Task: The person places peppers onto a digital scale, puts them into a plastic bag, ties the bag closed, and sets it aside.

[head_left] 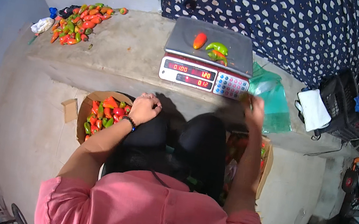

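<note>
My left hand (144, 108) rests on my left knee, its fingers curled in and nothing seen in them. My right hand (254, 112) is raised by the right front corner of a digital scale (186, 73), fingers closed around a small, blurred, greenish-brown thing (244, 97) whose kind I cannot make out. On the scale's grey plate (182, 41) lie a red-orange pepper (200, 40), a green pepper (218, 47) and an orange-green pepper (217, 57). The scale's red digits are lit.
A pepper pile (80, 24) lies on the concrete ledge (128, 51) at left. Open boxes of peppers, a left box (87, 96) and a right box (266, 169), flank my legs. Right of the scale are a green plastic bag (275, 109), a white cloth (315, 110) and a black crate (349, 107).
</note>
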Motion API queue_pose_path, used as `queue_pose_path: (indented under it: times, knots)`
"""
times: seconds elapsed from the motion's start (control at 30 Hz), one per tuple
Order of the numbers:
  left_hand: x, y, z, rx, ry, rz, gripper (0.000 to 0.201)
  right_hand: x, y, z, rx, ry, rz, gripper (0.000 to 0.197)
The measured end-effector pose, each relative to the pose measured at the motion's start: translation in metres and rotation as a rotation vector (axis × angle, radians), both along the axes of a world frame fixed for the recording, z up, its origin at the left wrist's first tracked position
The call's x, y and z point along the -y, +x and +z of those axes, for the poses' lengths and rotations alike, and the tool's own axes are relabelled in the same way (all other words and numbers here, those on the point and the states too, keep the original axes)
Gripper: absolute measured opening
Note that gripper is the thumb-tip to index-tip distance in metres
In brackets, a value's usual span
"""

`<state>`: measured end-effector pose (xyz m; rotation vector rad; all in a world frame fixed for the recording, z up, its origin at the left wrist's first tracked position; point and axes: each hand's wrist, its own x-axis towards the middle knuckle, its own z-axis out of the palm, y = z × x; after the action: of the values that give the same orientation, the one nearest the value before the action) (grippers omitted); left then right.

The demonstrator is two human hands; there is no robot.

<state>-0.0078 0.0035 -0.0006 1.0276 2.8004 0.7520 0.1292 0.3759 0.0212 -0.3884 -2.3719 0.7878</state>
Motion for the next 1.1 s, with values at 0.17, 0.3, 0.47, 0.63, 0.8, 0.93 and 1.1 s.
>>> queue_pose_path:
  times: [0.17, 0.3, 0.47, 0.63, 0.8, 0.93, 1.1]
  knots:
    - [0.007, -0.005, -0.004, -0.037, 0.061, 0.006, 0.011, 0.009, -0.148, 0.098, 0.07, 0.53, 0.179, 0.033]
    - [0.011, -0.001, 0.0, -0.012, 0.096, 0.037, 0.011, 0.028, -0.213, 0.119, 0.418, 0.775, 0.317, 0.036]
    - [0.011, -0.002, -0.001, 0.013, 0.115, 0.063, 0.012, 0.035, -0.244, 0.106, 0.545, 0.783, 0.343, 0.045]
    - [0.011, -0.003, 0.005, 0.034, 0.127, 0.05, 0.013, -0.031, -0.252, 0.075, 0.421, -0.095, -0.057, 0.075]
    - [0.01, -0.003, 0.0, 0.028, 0.145, 0.052, 0.014, -0.037, -0.242, 0.056, 0.36, -0.759, 0.048, 0.089]
    - [0.01, -0.005, -0.003, 0.028, 0.142, 0.045, 0.014, -0.025, -0.231, 0.061, 0.406, -0.73, 0.017, 0.086]
    - [0.011, -0.004, -0.001, 0.019, 0.117, 0.052, 0.015, -0.018, -0.221, 0.072, 0.428, -0.586, 0.011, 0.083]
